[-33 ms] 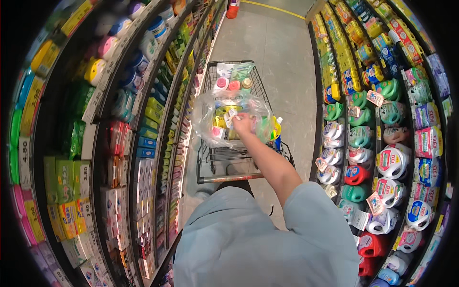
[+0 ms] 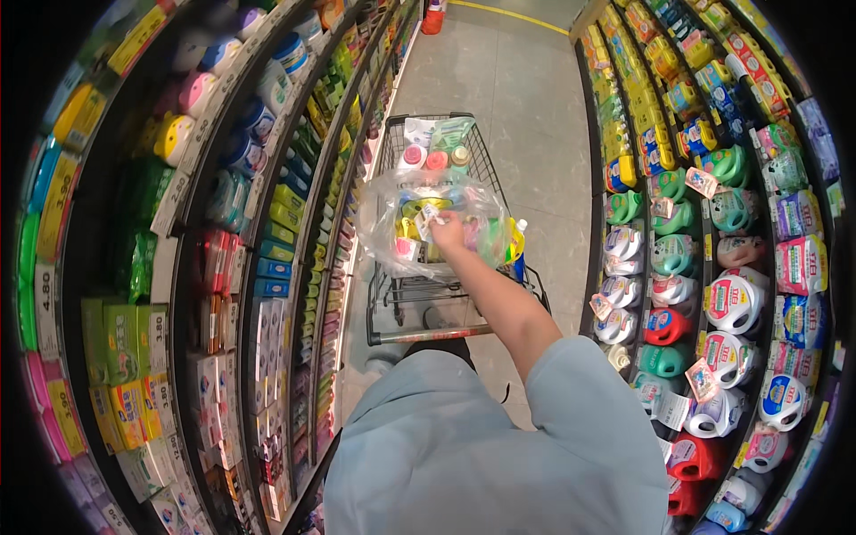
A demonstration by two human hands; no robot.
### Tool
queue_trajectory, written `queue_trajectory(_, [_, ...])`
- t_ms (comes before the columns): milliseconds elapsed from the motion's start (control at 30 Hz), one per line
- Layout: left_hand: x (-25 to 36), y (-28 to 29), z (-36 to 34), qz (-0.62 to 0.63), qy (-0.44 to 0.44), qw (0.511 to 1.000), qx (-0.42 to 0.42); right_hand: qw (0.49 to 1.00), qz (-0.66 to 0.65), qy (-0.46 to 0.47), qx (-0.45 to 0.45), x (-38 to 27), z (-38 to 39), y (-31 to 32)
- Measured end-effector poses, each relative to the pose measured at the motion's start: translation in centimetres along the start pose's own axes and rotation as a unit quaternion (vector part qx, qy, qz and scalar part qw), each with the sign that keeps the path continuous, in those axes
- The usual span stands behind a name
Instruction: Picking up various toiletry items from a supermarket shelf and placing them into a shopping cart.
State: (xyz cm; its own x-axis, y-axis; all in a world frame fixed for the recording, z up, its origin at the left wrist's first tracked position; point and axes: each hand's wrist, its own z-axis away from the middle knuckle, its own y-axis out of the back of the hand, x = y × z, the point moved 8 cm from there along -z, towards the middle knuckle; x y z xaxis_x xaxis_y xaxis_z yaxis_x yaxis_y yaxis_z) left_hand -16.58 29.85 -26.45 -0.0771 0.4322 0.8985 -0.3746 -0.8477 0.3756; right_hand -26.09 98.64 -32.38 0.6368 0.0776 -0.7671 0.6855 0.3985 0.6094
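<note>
My right hand (image 2: 448, 232) reaches over the mouth of a transparent plastic bag (image 2: 374, 223) in the shopping cart (image 2: 428, 336). Its fingers are closed on a small white packet (image 2: 428, 217) with dark print; what kind it is I cannot make out. Yellow packages (image 2: 408, 228) and a white-and-pink item (image 2: 407, 249) show inside the bag, partly covered by the film and my hand. Just beyond the bag, bottles with a pink cap (image 2: 412, 154), a red cap (image 2: 436, 160) and a beige cap (image 2: 459, 156) stand in the cart. My left hand is out of sight.
A yellow bottle or pouch with a white cap (image 2: 518, 236) sits at the cart's right side. Shelves of boxes (image 2: 129, 343) and bottles line the left. Detergent jugs (image 2: 734, 301) fill the right shelves. Grey floor (image 2: 526, 98) stretches ahead, with a red object (image 2: 432, 20) far off.
My right hand and the packet have shifted very slightly to the left over the bag. The cart and bag look the same.
</note>
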Motion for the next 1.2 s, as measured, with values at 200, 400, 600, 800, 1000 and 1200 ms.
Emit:
queue_trajectory(200, [1.6, 1.4, 1.0, -0.054, 0.069, 0.996, 0.034, 0.997, 0.010, 0.013, -0.069, -1.5, -0.6, -8.0])
queue_trajectory(400, [2.3, 1.0, 3.2, -0.077, 0.147, 0.984, 0.071, 0.977, -0.017, 0.175, -0.122, -2.9, 0.1, -11.7])
queue_trajectory(600, [2.2, -2.3, 6.0, -0.057, 0.209, 0.973, 0.086, 0.935, -0.198, -0.182, -0.233, 12.2, -2.4, -15.5])
queue_trajectory(800, [1.8, -5.4, 7.1, -0.029, 0.241, 0.965, 0.096, 0.899, -0.229, -0.216, -0.304, 16.6, -3.9, -16.2])
queue_trajectory(1000, [1.3, -3.9, 12.7, -0.045, 0.318, 0.935, 0.148, 0.923, -0.194, -0.051, -0.328, 1.0, 6.5, -12.1])
queue_trajectory(1200, [-0.5, -4.9, 12.3, -0.048, 0.353, 0.925, 0.133, 0.905, -0.255, 0.221, -0.259, -12.8, 6.2, -6.5])
